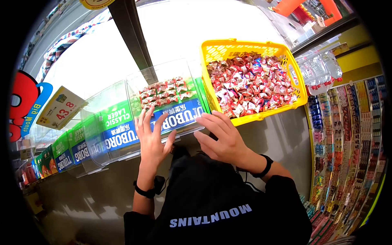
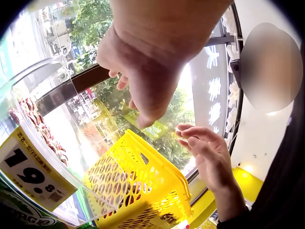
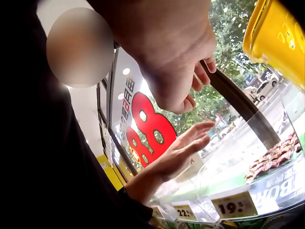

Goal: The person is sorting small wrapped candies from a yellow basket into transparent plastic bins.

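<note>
Rows of small red-wrapped candies (image 1: 163, 92) lie in a clear plastic bin (image 1: 134, 83) that stands among green and blue beer cartons. My left hand (image 1: 152, 136) is over the bin's near side, its fingers loosely spread and nothing held. To the right, my right hand (image 1: 220, 136) is raised between the bin and the yellow basket (image 1: 261, 119), with fingers extended and nothing in them. A heap of similar wrapped candies (image 1: 253, 81) fills the basket. Both hands hang in the air in the right wrist view, the left one (image 3: 174, 157) with its fingers extended.
More clear bins with beer cartons (image 1: 61, 151) run off to the left. A price card (image 1: 61, 107) rises at their back. Bottles (image 1: 318, 71) stand right of the basket, above shelves of packaged goods (image 1: 347, 143). A dark window post (image 1: 132, 36) rises behind the bins.
</note>
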`<move>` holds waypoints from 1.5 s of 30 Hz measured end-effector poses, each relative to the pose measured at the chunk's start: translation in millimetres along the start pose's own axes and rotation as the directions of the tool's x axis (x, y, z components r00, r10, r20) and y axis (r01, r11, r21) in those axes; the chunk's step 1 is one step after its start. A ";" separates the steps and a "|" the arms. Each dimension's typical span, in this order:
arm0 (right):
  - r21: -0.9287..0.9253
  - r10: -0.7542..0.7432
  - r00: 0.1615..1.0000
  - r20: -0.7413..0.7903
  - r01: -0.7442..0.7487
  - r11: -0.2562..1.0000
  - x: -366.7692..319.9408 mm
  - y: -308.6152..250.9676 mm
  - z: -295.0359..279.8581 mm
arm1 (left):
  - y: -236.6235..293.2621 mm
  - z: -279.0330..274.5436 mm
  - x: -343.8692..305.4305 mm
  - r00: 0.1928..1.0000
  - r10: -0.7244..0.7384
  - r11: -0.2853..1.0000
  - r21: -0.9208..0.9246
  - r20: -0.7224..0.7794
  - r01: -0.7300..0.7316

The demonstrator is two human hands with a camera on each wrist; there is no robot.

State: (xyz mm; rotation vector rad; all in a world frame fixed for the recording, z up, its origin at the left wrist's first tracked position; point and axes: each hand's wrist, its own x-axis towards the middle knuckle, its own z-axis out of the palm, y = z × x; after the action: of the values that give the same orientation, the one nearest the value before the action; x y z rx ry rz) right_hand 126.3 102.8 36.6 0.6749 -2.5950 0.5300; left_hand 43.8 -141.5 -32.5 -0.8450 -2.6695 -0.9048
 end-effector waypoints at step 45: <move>-0.172 0.176 0.964 -0.201 -0.212 0.962 -135.3 220.3 -114.6 | 214.2 120.6 262.8 0.705 0.130 0.838 0.303 0.698 -0.454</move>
State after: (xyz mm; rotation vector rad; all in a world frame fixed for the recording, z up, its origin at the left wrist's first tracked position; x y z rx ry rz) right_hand 151.4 383.6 13.9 0.2928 -2.5074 0.3726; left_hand -47.9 190.7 71.1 -1.6426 -2.9251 0.1784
